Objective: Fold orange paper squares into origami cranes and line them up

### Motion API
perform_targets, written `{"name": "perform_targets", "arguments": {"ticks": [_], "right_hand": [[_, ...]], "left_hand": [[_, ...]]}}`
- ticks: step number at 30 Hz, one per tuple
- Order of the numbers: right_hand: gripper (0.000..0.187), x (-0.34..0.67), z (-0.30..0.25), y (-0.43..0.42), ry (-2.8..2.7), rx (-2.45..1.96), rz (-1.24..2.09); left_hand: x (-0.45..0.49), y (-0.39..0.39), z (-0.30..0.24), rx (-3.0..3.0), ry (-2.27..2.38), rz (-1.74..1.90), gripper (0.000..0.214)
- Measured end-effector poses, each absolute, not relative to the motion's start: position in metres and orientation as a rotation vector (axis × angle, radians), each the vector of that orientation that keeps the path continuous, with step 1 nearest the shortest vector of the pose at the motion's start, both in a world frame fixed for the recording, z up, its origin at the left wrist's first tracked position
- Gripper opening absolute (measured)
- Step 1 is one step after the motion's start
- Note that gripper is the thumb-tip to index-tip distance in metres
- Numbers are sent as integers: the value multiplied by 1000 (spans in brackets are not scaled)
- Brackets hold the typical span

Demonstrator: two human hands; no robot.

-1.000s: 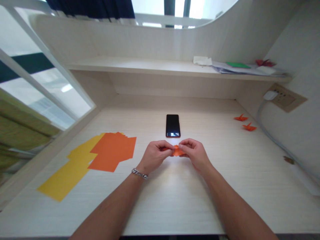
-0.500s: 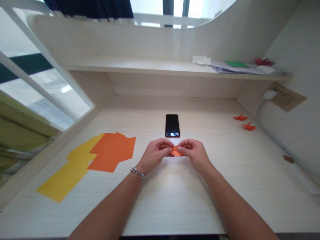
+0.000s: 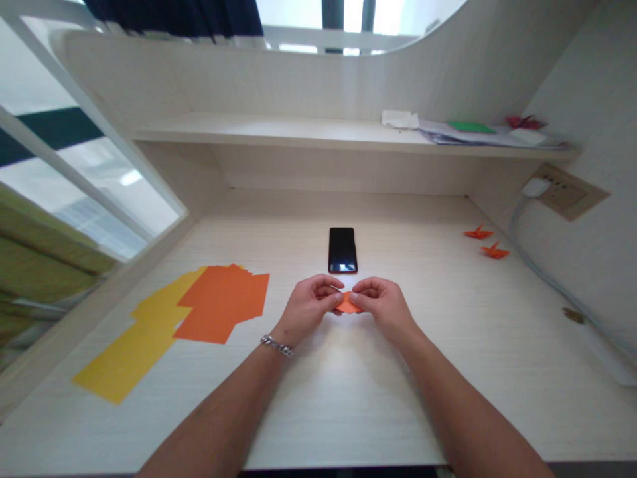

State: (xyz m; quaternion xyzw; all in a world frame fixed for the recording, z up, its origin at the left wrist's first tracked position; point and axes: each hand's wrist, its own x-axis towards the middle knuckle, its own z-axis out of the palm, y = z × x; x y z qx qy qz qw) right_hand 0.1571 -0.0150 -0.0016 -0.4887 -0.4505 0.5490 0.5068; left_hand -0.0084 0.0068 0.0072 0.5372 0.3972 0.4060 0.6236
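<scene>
My left hand (image 3: 309, 307) and my right hand (image 3: 384, 307) meet over the middle of the pale wooden desk (image 3: 318, 392). Both pinch a small folded orange paper (image 3: 347, 305) between thumbs and fingertips; most of it is hidden by the fingers. A metal bracelet (image 3: 277, 345) sits on my left wrist. Just beyond the hands lies a black phone (image 3: 343, 250), screen up.
Orange sheets (image 3: 223, 309) lie fanned on yellow sheets (image 3: 132, 348) at the left. Two small orange folded figures (image 3: 486, 241) sit at the far right near a wall socket (image 3: 562, 192) and its cable. The upper shelf (image 3: 308, 133) holds papers and a red folded piece.
My hands have closed in toward each other, so less of the orange paper shows between the fingers. Everything else on the desk is where it was.
</scene>
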Motion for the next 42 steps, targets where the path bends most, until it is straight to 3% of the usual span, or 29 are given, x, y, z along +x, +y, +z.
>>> {"name": "perform_targets", "arguments": {"ticks": [21, 31, 38, 42], "right_hand": [[27, 163, -4, -14, -1127, -1168, 1404], [27, 155, -7, -12, -1038, -1156, 1140], [46, 153, -6, -12, -994, -1151, 1366], [39, 156, -6, -11, -1012, -1165, 1451]], "left_hand": [[-13, 11, 3, 1250, 942, 871, 21], [-6, 10, 0, 1070, 868, 1012, 54], [-3, 9, -3, 1144, 919, 1129, 45], [-2, 8, 0, 1186, 914, 1065, 49]]}}
